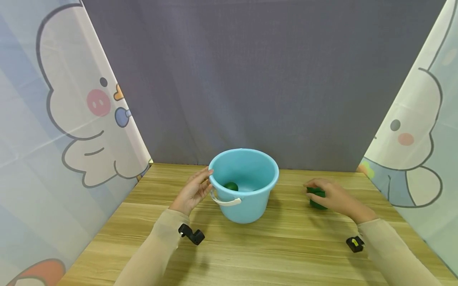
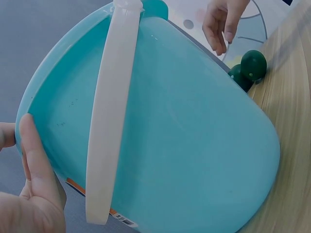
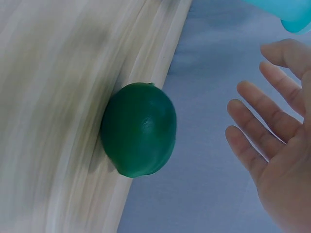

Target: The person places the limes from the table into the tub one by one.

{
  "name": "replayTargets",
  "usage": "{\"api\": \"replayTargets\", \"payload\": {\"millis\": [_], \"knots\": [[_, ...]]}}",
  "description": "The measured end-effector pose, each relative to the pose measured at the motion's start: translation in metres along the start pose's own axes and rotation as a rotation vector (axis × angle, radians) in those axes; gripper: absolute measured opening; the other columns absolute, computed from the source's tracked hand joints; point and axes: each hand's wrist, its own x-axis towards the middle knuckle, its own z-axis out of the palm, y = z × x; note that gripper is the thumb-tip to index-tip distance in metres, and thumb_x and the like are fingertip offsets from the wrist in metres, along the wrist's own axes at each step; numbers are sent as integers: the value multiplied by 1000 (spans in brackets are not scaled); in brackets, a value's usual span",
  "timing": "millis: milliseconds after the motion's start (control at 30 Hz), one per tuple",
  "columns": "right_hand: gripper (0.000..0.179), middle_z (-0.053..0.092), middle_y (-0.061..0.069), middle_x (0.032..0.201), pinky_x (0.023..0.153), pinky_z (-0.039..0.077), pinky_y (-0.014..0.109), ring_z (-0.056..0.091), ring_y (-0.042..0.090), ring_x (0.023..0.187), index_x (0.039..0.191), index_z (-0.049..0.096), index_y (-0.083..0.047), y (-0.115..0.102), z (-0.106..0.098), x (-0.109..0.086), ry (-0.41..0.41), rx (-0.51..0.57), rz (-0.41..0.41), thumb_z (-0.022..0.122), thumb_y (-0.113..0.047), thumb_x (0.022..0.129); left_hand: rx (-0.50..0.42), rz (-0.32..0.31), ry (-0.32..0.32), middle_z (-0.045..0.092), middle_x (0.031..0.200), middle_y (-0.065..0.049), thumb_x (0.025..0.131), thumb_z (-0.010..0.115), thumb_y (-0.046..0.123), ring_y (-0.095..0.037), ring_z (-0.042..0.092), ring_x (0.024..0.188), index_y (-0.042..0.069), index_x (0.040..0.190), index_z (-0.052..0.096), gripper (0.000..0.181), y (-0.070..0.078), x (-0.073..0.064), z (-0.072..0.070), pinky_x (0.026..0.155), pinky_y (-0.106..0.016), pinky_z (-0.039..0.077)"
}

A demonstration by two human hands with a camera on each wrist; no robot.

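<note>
A light blue bucket point(image 1: 247, 206) stands upright on the table, its white handle point(image 2: 109, 111) hanging down on the near left side. My left hand point(image 1: 193, 191) pinches the bucket's left rim, thumb and fingers on either side of it. Inside the bucket lies a green lime point(image 1: 231, 186), partly hidden by the near rim. To the right, my right hand point(image 1: 330, 195) hovers over green limes point(image 1: 318, 204) with relaxed fingers. Two of them show side by side in the left wrist view. The right wrist view has one lime point(image 3: 139, 130) on the table, apart from the fingers.
The wooden table point(image 1: 250, 254) reaches back to a grey curtain point(image 1: 243, 79). Cartoon-printed cloths hang on the left point(image 1: 82, 99) and right point(image 1: 411, 131). Bare tabletop lies between the bucket and the right hand, and in front of both.
</note>
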Motion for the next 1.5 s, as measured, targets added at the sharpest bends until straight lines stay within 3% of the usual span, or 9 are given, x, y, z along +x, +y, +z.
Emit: {"api": "replayTargets", "payload": {"millis": [467,733,1500], "knots": [[31,66,15,119,86,57,57,63,40,107,123,66,-3,12,2,-9,-33,7,66,72,-11,94,-5,-2,1,58,104,-6,100,63,12,-5,61,73,9,148,45,51,0,0,1,60,-9,56],[31,68,12,115,84,58,56,64,37,103,120,66,1,23,4,-17,-11,-10,42,74,-9,92,-11,-8,1,56,104,-6,100,64,13,-6,61,71,10,148,45,51,0,1,1,60,-10,57],[35,65,20,114,86,54,63,60,45,106,117,68,-1,39,11,-25,-6,-39,125,79,-16,88,5,6,0,58,100,-5,100,63,11,-5,61,71,7,146,45,50,0,0,1,59,-9,56]]}}
